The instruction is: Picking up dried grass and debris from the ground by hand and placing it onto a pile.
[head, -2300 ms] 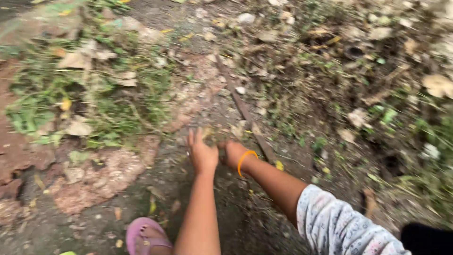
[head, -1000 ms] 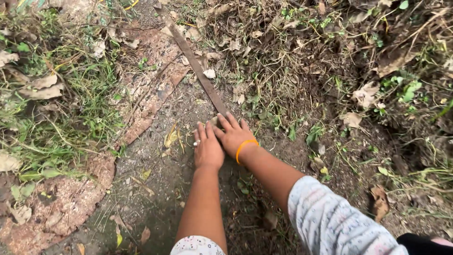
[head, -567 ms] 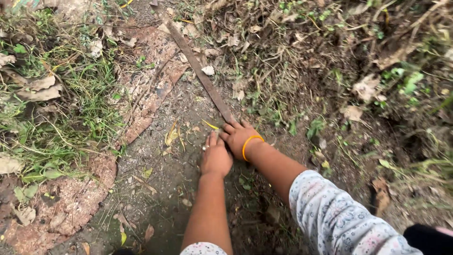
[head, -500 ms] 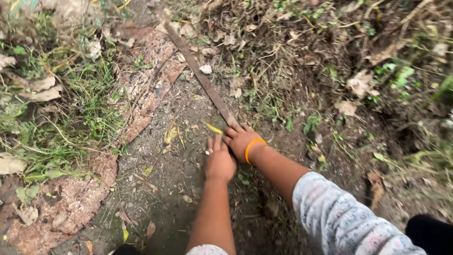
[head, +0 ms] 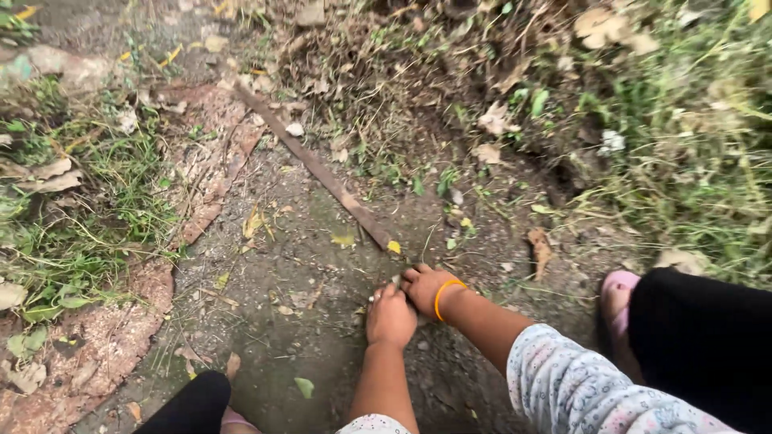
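Long rusty metal strip (head: 322,173) lies flat on the bare dirt ground (head: 297,265), running diagonally from the grass patch (head: 72,209) at the upper left down to the hands. The left hand (head: 392,315) and right hand (head: 426,287), side by side and touching, press down at the strip's near end; whether their fingers grip anything, I cannot tell. An orange bangle (head: 442,296) circles the right wrist.

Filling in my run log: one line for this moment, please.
left hand: on dirt ground | right hand: beside it, at long rusty metal strip end | grip: unclear
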